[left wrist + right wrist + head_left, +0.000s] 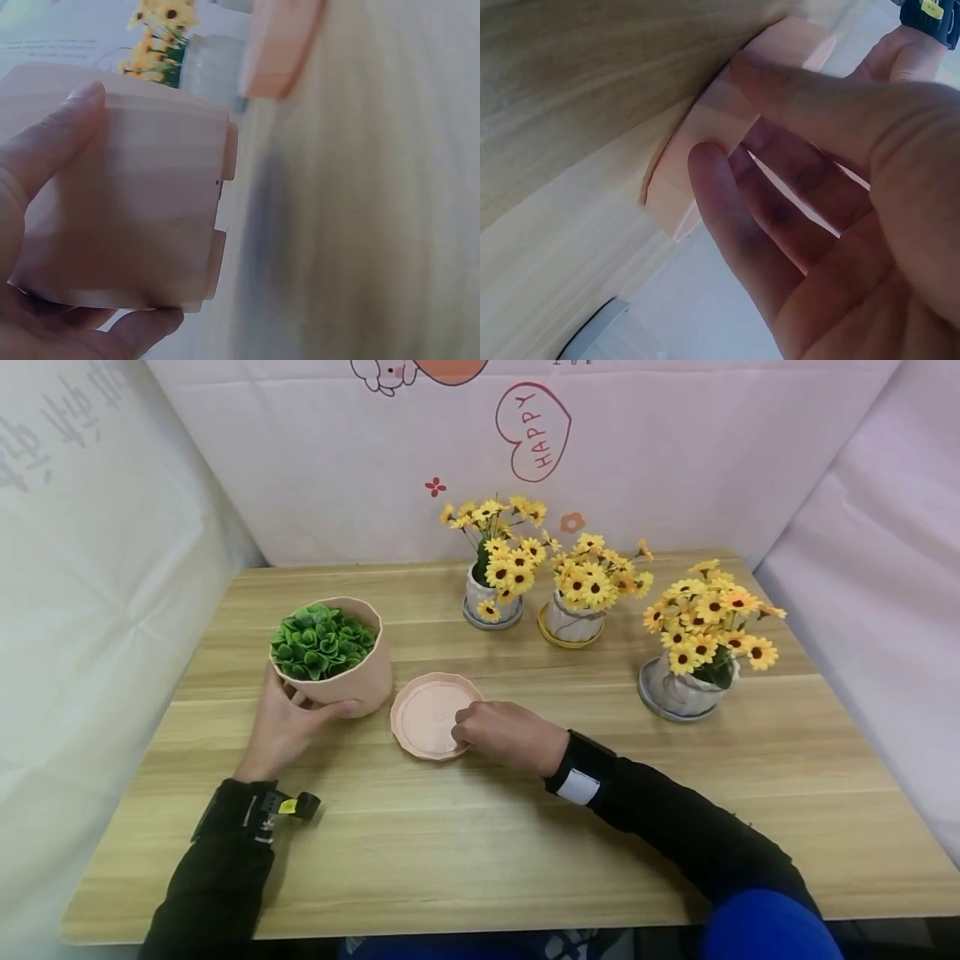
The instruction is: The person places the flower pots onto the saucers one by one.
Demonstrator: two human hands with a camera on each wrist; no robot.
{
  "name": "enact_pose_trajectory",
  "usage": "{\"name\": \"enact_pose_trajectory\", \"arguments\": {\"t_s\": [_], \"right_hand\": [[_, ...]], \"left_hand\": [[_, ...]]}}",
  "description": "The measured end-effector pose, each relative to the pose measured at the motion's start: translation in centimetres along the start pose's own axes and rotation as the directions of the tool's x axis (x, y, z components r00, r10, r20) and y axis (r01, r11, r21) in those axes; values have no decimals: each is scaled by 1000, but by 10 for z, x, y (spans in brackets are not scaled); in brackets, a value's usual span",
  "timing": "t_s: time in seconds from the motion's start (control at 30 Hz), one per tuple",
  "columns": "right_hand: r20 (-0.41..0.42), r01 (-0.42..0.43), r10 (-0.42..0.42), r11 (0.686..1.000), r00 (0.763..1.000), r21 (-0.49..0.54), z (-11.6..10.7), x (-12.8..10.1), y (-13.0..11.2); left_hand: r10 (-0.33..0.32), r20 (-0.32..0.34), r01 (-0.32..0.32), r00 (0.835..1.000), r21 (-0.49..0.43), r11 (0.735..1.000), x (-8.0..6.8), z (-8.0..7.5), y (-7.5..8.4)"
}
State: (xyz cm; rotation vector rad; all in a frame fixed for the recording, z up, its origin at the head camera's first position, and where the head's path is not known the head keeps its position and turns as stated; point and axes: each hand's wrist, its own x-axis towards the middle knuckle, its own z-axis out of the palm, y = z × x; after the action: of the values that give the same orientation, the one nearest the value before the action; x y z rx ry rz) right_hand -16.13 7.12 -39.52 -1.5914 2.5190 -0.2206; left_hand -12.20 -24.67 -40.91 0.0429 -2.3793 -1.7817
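Looking down from the head view, the pot (341, 656) of green leaves is seen standing on the table (480, 852), cupped from its near side by the left hand (285, 722), thumb wrapped along the front wall. Just beside it to the right lies the saucer (431, 714), and the right hand (506, 735) is laid over its near right rim, fingers curled down onto the edge. Three pots of yellow flowers (592, 581) stand well behind.

In the left wrist view the pot (142, 210) is shown gripped between thumb (52, 142) and fingers (142, 326); the picture is blurred. The hold is best kept low and even so that the pot stays upright.

In the right wrist view the saucer (705, 161) is seen lying flat on the wood, with the fingers (735, 217) bent against its rim. Whether it is pinched or only touched cannot be told. It would best be steadied flat, so the pot can be set down squarely in its middle.
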Motion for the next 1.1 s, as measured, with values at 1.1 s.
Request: {"name": "enact_pose_trajectory", "arguments": {"t_s": [1.1], "right_hand": [[-251,-84,266,823,931,561,-1,-13,17]], "left_hand": [[111,274,-100,955,-51,994,-22,76,18]]}}
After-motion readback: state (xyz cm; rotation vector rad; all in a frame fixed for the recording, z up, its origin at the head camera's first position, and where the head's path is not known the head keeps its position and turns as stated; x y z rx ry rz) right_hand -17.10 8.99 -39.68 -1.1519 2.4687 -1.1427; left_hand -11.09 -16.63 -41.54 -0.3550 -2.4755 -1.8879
